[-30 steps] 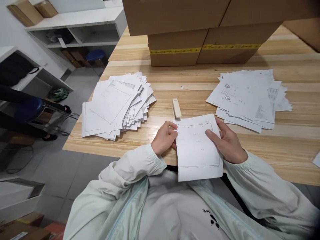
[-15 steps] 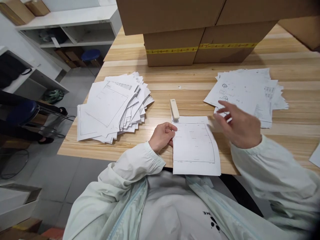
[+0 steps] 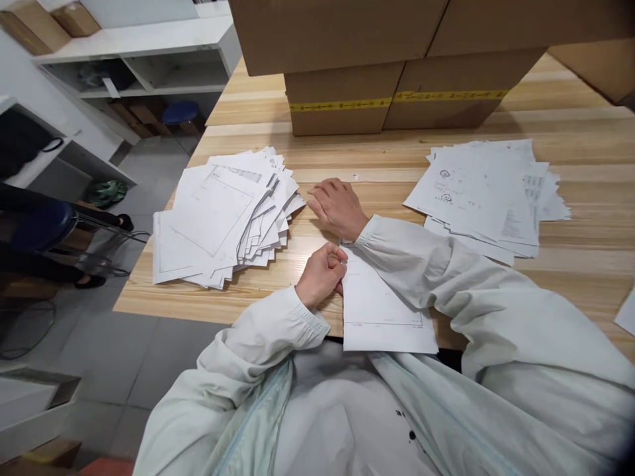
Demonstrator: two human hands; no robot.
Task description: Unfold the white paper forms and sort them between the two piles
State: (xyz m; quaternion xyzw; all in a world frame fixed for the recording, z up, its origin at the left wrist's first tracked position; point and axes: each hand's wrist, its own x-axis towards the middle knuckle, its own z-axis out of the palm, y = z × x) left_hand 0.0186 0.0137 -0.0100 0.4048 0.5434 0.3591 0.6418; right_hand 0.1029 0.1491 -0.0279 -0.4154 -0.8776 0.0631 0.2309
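Observation:
My left hand (image 3: 322, 274) is closed in a pinch on the left edge of printed paper sheets (image 3: 381, 304), close to their upper left corner. They lie at the table's front edge, their lower end reaching over it. My right hand (image 3: 338, 208) reaches across, palm down with fingers bent together, over the place of the cream stapler. Hand and wrist hide the stapler's body; a small grey bit shows beneath the wrist at the paper's corner. The right sleeve (image 3: 421, 258) covers the upper right part of the sheets.
A fanned paper pile (image 3: 223, 218) lies on the left of the wooden table (image 3: 357, 152), another pile (image 3: 486, 192) on the right. Stacked cardboard boxes (image 3: 342, 99) stand at the back. A paper corner (image 3: 626, 311) shows at the right edge. Another person's legs (image 3: 59, 264) are at far left.
My right hand has let go of the sheets' right side and swung left over the stapler. The sheets were lowered onto the table, while my left hand kept its pinch.

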